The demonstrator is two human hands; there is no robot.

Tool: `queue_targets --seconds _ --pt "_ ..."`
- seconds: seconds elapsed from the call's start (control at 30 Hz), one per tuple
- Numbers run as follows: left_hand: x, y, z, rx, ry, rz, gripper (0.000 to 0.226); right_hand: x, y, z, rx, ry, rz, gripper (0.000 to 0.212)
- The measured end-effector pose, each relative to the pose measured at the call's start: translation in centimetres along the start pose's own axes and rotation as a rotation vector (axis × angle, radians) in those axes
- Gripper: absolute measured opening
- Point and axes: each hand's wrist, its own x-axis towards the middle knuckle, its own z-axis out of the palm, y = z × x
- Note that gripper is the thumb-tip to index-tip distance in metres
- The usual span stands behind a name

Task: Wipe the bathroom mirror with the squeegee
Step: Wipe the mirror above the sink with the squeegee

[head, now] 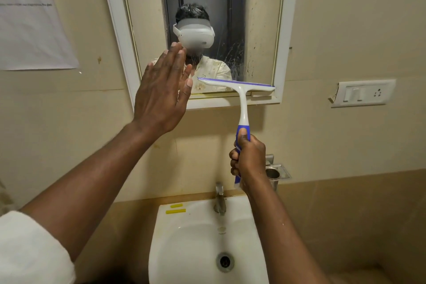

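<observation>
The white-framed bathroom mirror (260, 18) hangs on the beige wall, streaked and spotted on its right side. My right hand (249, 159) grips the blue handle of a white squeegee (242, 99); its blade lies across the mirror's lower right, just above the bottom frame. My left hand (161, 94) is raised flat with fingers apart at the mirror's lower left, fingertips at or very near the glass, holding nothing. The mirror reflects a person wearing a white headset.
A white washbasin (184, 237) with a tap (220, 200) stands below the mirror. A steel cup holder (276, 172) is fixed right of my right hand. A switch plate (363, 93) sits on the right wall, a paper sheet (30, 18) on the left.
</observation>
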Motion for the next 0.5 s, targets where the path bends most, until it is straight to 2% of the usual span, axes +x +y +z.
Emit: queue_targets --seconds 0.5 --pt "-0.6 0.9 -1.2 -0.025 0.000 -0.001 0.058 -1.1 -1.3 -1.3 -0.206 0.095 0.047 0.037"
